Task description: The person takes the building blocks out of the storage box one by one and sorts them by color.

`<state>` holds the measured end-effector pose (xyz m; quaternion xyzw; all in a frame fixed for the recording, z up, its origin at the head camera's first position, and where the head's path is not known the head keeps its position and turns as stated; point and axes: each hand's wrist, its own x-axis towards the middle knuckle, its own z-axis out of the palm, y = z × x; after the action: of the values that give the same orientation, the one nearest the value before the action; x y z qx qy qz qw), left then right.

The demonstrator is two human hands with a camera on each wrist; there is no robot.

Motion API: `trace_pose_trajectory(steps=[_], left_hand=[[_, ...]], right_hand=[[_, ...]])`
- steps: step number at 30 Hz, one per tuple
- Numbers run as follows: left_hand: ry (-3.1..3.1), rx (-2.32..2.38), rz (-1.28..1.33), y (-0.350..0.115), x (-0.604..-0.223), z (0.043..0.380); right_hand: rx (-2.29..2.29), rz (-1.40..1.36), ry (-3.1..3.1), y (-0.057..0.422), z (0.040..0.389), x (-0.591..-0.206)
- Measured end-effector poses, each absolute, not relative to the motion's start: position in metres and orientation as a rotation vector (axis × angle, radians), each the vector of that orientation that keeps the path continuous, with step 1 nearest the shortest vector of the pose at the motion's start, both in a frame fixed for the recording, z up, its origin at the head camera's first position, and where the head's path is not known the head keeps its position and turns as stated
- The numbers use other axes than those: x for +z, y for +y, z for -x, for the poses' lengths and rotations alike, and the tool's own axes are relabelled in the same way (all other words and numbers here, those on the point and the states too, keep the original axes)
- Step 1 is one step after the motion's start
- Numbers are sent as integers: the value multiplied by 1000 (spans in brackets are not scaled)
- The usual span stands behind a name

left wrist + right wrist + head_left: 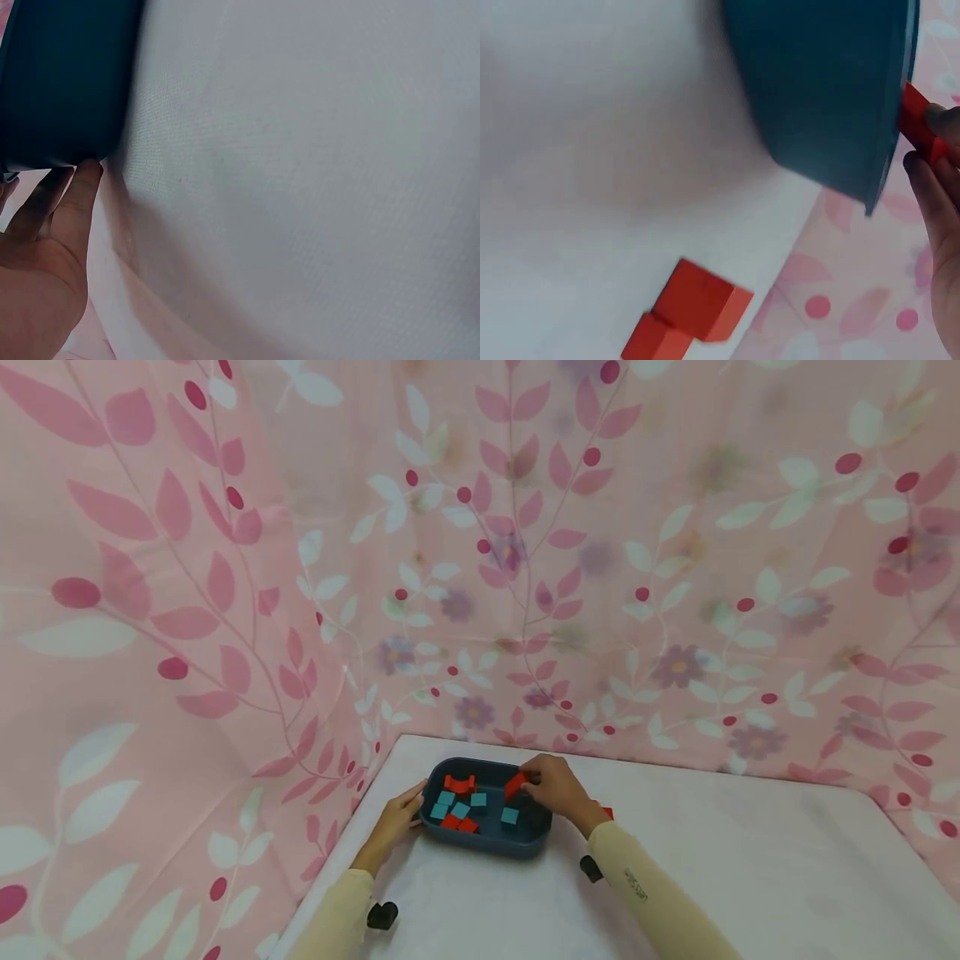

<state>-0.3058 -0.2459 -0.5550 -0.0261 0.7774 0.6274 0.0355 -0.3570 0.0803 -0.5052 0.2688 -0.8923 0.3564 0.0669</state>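
A dark blue tray [491, 851] stands on the white table. At its left end my left hand [399, 817] touches the outer wall, and in the left wrist view its fairly straight fingers [77, 206] meet the tray's end. My right hand [557, 789] pinches a red block [515, 786] between thumb and fingers, over the tray's far right part. The right wrist view shows this red block [918, 124] at the rim. Inside the tray lie several light blue blocks [460, 811], red blocks [468, 825] and a red arched block [460, 784].
More red blocks [697, 300] lie on the table to the right of the tray, partly hidden by my right wrist in the head view. White cloth [720, 852] covers the table. Patterned pink curtains [600, 635] hang behind and to the left.
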Motion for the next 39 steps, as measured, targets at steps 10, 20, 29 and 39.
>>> trace_pose_trajectory(steps=[10, 20, 29, 39], left_hand=[[2351, 1955, 34, -245, -548, 299], [2371, 1943, 67, -244, -555, 304], [2369, 1940, 50, -246, -557, 303], [2355, 1951, 70, -245, -552, 305]], right_hand=[[1167, -638, -2543, 128, 346, -507], [1147, -443, -2594, 187, 337, -515], [1248, -383, -2538, 239, 319, -527], [1271, -296, -2594, 268, 310, -550]])
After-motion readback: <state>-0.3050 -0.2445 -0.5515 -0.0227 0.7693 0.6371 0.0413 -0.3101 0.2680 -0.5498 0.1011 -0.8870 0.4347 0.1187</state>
